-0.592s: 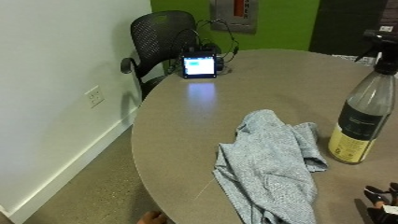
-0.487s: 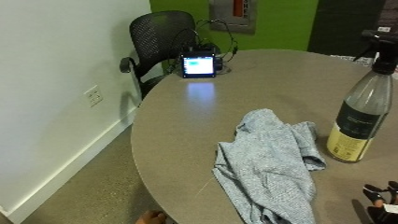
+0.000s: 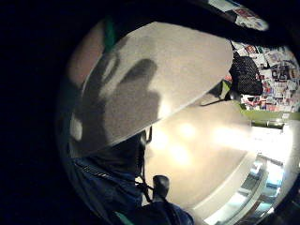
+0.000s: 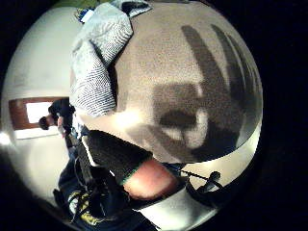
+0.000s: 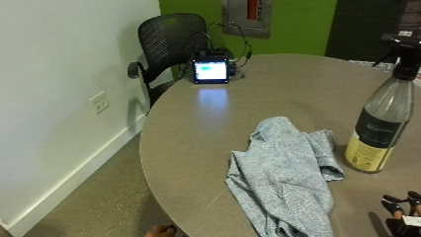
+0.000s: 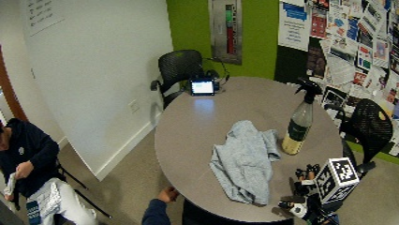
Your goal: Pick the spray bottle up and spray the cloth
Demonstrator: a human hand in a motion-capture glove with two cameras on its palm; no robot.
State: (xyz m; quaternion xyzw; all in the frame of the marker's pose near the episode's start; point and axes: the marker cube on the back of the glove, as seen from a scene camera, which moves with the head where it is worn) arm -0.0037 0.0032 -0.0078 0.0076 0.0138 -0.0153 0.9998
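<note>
The spray bottle, clear with a yellow label and a black trigger head, stands upright on the round grey table at the right. A crumpled light grey cloth lies just left of it. My gloved right hand hovers low over the table's near right edge, short of the bottle and right of the cloth, holding nothing. The wide outside view places this hand in front of the bottle. In the thumb side palm view the cloth lies beside a spread-finger shadow on the table.
A small lit screen with cables sits at the table's far edge, in front of a black mesh chair. A second black chair stands to the right. A bare hand rests at the table's near left edge.
The gloved hand stays at the table's near right edge, barely shifted. Bottle and cloth have not moved.
</note>
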